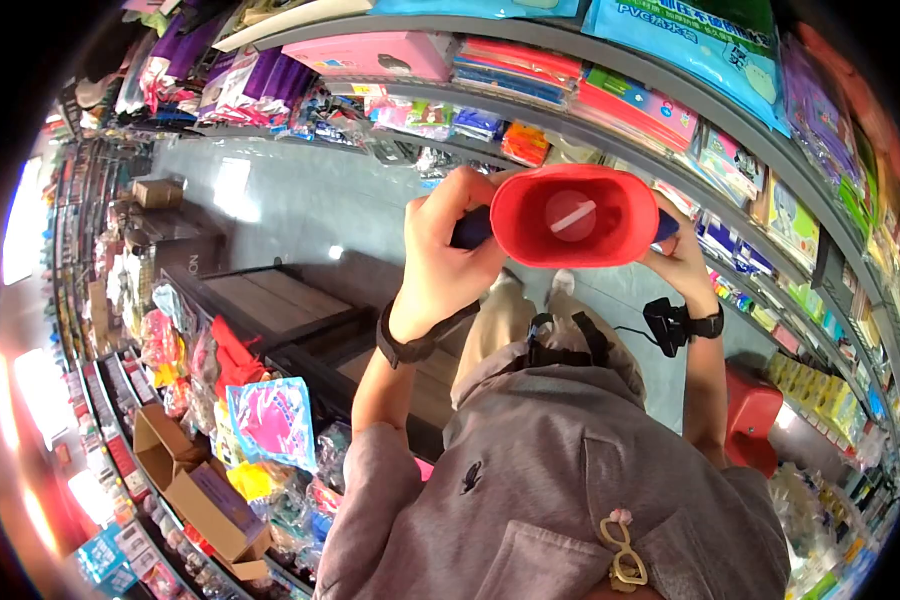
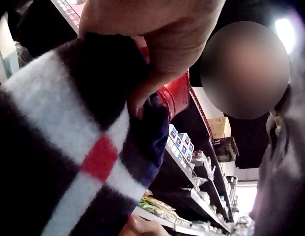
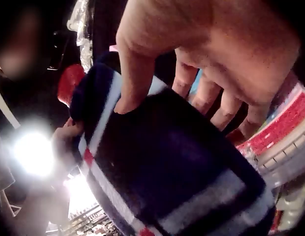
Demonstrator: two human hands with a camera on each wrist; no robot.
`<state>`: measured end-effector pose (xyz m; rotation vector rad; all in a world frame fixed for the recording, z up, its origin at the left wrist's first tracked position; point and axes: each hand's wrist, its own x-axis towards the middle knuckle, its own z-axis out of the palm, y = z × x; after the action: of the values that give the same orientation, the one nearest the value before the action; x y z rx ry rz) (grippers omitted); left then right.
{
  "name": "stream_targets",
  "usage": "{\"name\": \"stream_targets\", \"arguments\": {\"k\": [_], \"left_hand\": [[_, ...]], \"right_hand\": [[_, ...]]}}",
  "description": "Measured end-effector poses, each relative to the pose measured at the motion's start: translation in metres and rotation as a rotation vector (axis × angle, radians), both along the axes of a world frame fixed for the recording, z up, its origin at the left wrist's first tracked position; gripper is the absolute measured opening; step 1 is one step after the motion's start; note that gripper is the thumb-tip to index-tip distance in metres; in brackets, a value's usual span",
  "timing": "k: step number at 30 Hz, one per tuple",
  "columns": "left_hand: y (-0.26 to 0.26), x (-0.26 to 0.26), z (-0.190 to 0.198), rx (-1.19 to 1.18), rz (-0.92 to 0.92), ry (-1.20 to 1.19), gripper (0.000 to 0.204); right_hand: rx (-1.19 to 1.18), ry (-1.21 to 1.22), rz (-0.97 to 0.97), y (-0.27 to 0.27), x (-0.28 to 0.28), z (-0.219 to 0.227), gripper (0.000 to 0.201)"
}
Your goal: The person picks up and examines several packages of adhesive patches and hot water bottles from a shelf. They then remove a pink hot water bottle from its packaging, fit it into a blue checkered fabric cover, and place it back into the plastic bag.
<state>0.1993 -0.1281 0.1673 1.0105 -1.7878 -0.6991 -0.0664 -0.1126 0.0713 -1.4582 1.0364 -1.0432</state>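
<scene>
Closest to the left wrist camera is a dark plaid cover (image 2: 100, 157) with white bands and small red squares, its soft cloth filling much of that view. From its top rises a flared red mouth (image 1: 520, 215), an oval turned up toward the head camera; deep inside sits a pale disc (image 1: 573, 217) crossed by a white ridge. The person holds the piece up in front of the body, above the grey floor (image 1: 360, 185). The left hand (image 1: 450, 250) grips one side of the cover, thumb pressed into the cloth; the right hand (image 1: 682, 258) grasps the opposite side, thumb on one face, fingers behind. Packed shelves (image 1: 660, 160) run alongside, bearing a large blue packet (image 1: 685, 60). A red stool (image 1: 750, 415) stands near the right arm; a cardboard box (image 1: 215, 510) lies among packets to the left.
</scene>
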Motion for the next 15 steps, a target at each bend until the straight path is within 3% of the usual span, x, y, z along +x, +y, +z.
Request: {"name": "stream_targets", "arguments": {"k": [2,5,7,8,9,11,15], "left_hand": [[-0.003,0.006,-0.002,0.072,-0.018,0.027,0.021],[-0.008,0.013,-0.001,0.039,-0.035,0.026,0.024],[-0.012,0.018,-0.001,-0.072,-0.045,-0.032,0.027],[-0.016,0.022,-0.006,-0.105,-0.048,-0.060,0.018],[-0.016,0.025,-0.005,-0.121,-0.050,-0.119,0.019],[-0.017,0.032,-0.001,-0.161,-0.057,-0.237,0.020],[-0.020,0.044,0.001,-0.272,-0.014,-0.253,0.019]], "right_hand": [[-0.166,-0.026,-0.055,-0.001,0.012,0.016,0.056],[-0.628,0.180,-0.325,0.004,0.032,0.080,0.044],[-0.835,0.326,-0.196,0.005,0.044,0.120,0.033],[-0.976,0.414,-0.210,-0.003,0.060,0.130,0.027],[-0.957,0.588,-0.156,-0.005,0.069,0.142,0.026],[-0.941,0.626,-0.121,-0.017,0.084,0.143,0.025],[-1.036,0.833,-0.023,-0.028,0.091,0.150,0.012]]}}
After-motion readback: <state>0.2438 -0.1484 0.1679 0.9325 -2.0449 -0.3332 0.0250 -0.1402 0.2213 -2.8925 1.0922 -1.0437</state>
